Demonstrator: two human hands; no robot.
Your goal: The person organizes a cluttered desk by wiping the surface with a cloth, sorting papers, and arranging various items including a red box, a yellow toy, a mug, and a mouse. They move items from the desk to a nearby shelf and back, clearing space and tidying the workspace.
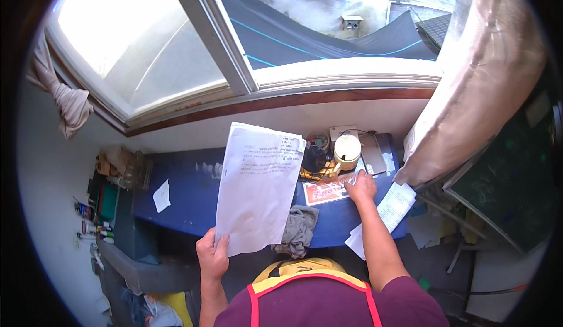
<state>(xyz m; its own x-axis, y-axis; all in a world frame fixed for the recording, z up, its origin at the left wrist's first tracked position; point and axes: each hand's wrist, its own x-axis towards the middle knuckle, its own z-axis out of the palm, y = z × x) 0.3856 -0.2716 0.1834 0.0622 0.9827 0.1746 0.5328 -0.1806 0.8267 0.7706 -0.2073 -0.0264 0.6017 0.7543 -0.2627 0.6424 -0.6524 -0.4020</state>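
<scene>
My left hand [213, 253] grips the lower left corner of a sheaf of white paper [259, 208], thumb on top. The pages are raised in front of me and bear print with handwriting near the upper right. My right hand [363, 186] touches the right end of a red-and-white printed sheet [325, 191] lying on the blue desk [189, 190]. Whether those fingers grip the sheet or only rest on it is unclear. Just beyond them stand a cream lidded mug [347, 151] and a dark cup [314, 157]. A crumpled grey cloth [301, 230] hangs at the desk's front edge.
Printed papers [396, 206] lie beneath my right forearm. A flat grey device [373, 153] rests behind the mug's right side. At left are a small paper scrap [162, 196] and stacked boxes [123, 164]. A curtain [475, 85] and a dark green board [510, 186] flank the right.
</scene>
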